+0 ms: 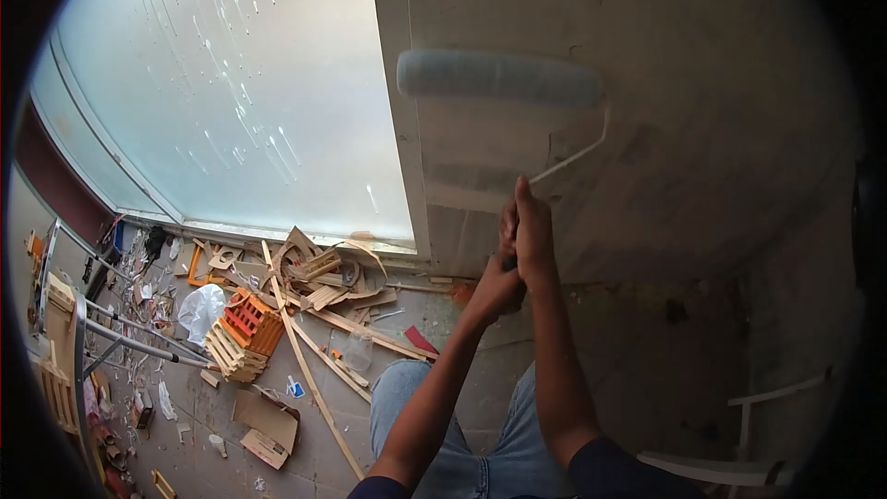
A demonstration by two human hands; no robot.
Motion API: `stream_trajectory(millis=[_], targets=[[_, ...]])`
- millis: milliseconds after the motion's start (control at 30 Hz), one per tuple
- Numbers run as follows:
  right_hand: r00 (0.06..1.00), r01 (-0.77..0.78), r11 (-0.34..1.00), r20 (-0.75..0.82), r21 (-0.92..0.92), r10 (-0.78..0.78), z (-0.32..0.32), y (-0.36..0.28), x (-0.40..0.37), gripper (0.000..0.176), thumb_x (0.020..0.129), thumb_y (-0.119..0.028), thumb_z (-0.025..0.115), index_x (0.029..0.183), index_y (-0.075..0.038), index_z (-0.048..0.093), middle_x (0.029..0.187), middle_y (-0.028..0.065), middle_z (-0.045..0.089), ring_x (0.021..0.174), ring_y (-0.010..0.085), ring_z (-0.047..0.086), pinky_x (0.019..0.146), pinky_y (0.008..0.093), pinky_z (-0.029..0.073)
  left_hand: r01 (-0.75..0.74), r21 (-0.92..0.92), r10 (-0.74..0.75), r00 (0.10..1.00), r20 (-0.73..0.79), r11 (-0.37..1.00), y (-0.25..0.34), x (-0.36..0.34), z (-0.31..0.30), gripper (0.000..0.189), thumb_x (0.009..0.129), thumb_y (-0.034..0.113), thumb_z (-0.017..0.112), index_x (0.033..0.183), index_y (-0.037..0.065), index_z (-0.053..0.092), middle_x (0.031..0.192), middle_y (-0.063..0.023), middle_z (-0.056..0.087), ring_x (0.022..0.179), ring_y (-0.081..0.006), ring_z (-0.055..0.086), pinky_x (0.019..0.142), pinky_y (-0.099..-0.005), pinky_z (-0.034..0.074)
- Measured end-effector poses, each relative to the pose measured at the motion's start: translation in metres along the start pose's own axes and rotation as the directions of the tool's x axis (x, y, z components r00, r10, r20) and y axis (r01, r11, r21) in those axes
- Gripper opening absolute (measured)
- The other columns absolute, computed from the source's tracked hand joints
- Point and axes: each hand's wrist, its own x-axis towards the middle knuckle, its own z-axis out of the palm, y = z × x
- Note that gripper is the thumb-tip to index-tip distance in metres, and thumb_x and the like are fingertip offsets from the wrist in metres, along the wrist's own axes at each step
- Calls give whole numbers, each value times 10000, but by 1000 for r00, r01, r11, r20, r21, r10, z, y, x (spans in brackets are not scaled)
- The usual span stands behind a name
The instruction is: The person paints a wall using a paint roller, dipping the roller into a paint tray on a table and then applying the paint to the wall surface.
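A paint roller [499, 79] with a long pale sleeve is raised against the grey wall [665, 65], its wire frame bending down on the right to the handle. My right hand [533, 226] is wrapped round the upper part of the handle, thumb pointing up along it. Just below, my left hand [501, 288] closes round the lower part of the same handle. Most of the grip is hidden by my fingers. Beneath the roller, the wall carries a darker band and patchy marks.
At left, a frosted window [249, 83] has white drips. Below it lie wood scraps [323, 268], long wooden strips [309, 374], orange slatted crates [249, 319], a white plastic bag [200, 312] and an open cardboard box [268, 425]. A metal ladder [139, 340] stands far left.
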Motion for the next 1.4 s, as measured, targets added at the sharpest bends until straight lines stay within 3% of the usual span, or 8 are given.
stream_trajectory(millis=[200,267,333,700,800,933,1033,1400], targets=[[990,-136,989,-37,58,138,-17,45,-21,544,878,-503,439,517,-108,343,416,-10,338,309,86,292,319,254,196,-443,264,491,857,-155,857,-54,6,12,470,791,225,564,1170,-13,417,818,-80,580,606,-133,544,485,-258,418],[982,-163,984,-81,74,169,-25,90,-30,559,867,-529,436,514,-104,349,409,0,315,286,92,248,304,249,184,-361,171,389,903,-181,917,-88,0,9,391,789,256,551,1069,-4,467,688,-37,550,522,-111,500,435,-257,374],[969,-243,956,-11,163,248,-23,88,-36,566,857,-543,443,513,-104,351,411,2,321,289,93,250,306,247,187,171,-65,-175,983,-59,983,-93,-12,-4,364,787,315,545,968,3,497,587,6,487,444,-61,423,388,-236,305],[991,-109,933,-39,343,130,40,-105,3,614,782,-646,463,510,-103,372,426,20,371,312,113,329,326,246,246,-171,-79,166,984,-67,982,104,-26,32,145,772,195,531,811,92,436,500,34,367,357,-85,356,331,-258,260],[935,-271,924,303,271,185,1,-71,10,623,777,-657,459,505,-104,364,406,11,339,296,111,300,316,251,224,-162,-65,159,986,-49,985,71,-13,30,224,769,206,549,920,83,439,527,18,440,392,-79,409,354,-229,301],[915,-402,887,127,228,382,-25,32,-21,632,802,-653,413,482,-113,338,365,-9,249,267,103,214,293,250,162,-528,100,536,813,-228,843,-48,12,24,301,783,257,560,995,96,419,571,9,470,405,-76,414,361,-233,302],[894,-446,855,84,266,440,-39,118,-49,629,799,-651,421,479,-116,335,369,-15,242,272,93,208,294,245,151,147,-181,-150,989,-7,973,-139,3,-8,326,789,289,565,995,153,352,558,25,424,380,-83,378,331,-242,277],[891,-452,852,107,262,440,-12,71,-46,651,760,-697,425,478,-119,325,379,-31,231,282,79,206,301,225,152,109,-77,-120,980,-158,991,-64,-37,1,251,789,304,566,855,123,406,529,25,408,362,-88,373,323,-252,264]])
